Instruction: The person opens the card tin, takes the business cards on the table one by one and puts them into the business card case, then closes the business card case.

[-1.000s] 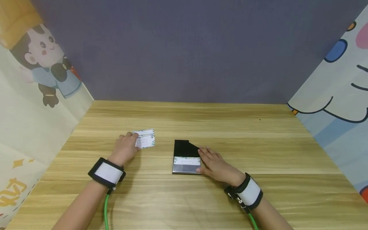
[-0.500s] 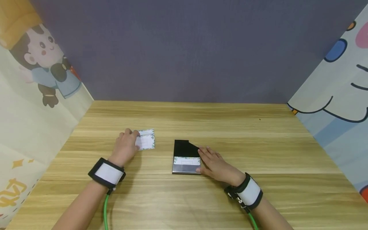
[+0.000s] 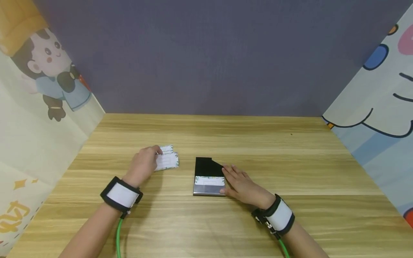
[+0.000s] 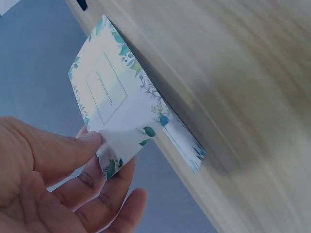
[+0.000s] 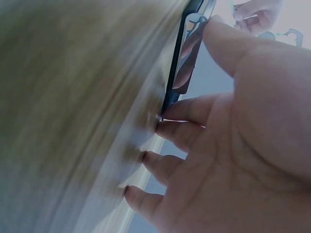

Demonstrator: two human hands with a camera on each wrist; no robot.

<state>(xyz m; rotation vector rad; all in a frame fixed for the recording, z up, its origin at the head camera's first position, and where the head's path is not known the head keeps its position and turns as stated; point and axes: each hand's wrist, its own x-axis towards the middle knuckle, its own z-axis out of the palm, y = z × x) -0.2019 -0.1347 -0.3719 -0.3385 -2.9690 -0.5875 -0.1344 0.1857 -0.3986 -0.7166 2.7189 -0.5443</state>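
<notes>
My left hand (image 3: pixel 143 163) pinches a white business card (image 3: pixel 168 162) with a green leafy border. In the left wrist view, the thumb lies on the card's face, the fingers are behind it, and the card tilts up off the tabletop. A second, similar card (image 4: pixel 187 145) shows beneath it. To the right lies an opened business card case (image 3: pixel 204 166), with a black inside and a silver front pocket. A leafy-edged card (image 3: pixel 209 180) sticks partly out of that pocket. My right hand (image 3: pixel 243 186) rests against the case's right side, fingers extended, thumb at its near corner.
The wood-grain tabletop (image 3: pixel 206 229) ends at a dark grey-blue panel (image 3: pixel 209 61) behind. Cartoon-printed sheets stand at the left (image 3: pixel 19 143) and right (image 3: pixel 380 143). Green cables run from both wrist bands.
My left hand has moved slightly right, and the upper card has slid right and toward me, off the other card. The right hand and the case have stayed put.
</notes>
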